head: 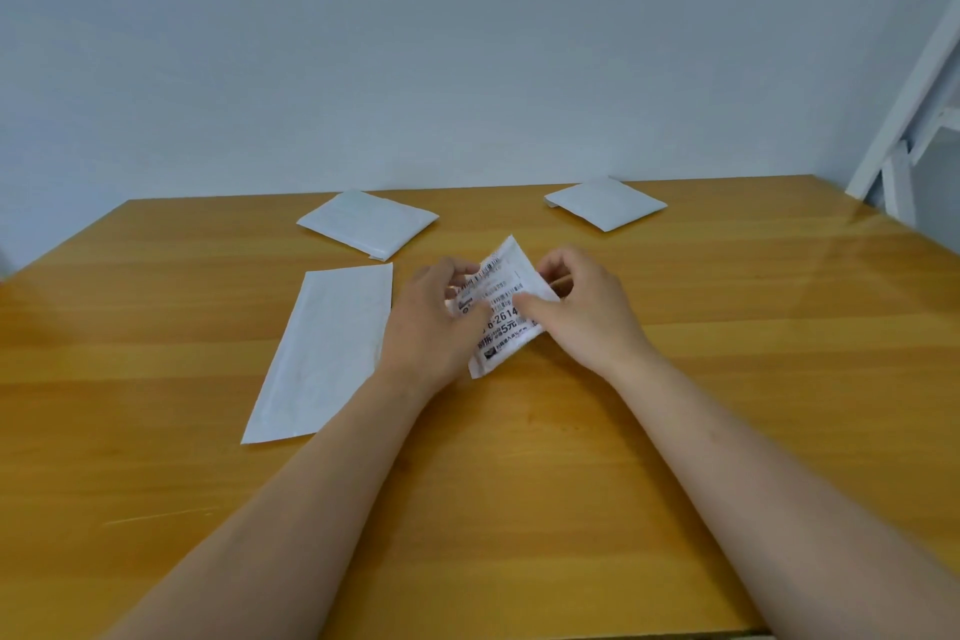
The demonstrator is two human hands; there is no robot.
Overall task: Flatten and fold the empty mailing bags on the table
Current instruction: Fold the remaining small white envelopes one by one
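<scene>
Both hands hold the labelled bag (503, 304) just above table (675, 405), mid-fold. L hand (434, 317) pinches its left edge, R hand (576, 309) its right, fingers curled. Flat bag (324, 353) lies left of grip; two folded bags (369, 222) (605, 203) beyond it.

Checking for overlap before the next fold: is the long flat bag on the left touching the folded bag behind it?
Apart. The head view shows bare wood between the long flat bag and the folded bag.

The printed mailing bag (501, 307) at the counter's middle shows barcodes and the digits "6-2614". Below them stands "5元". The smaller print is unreadable.
</scene>
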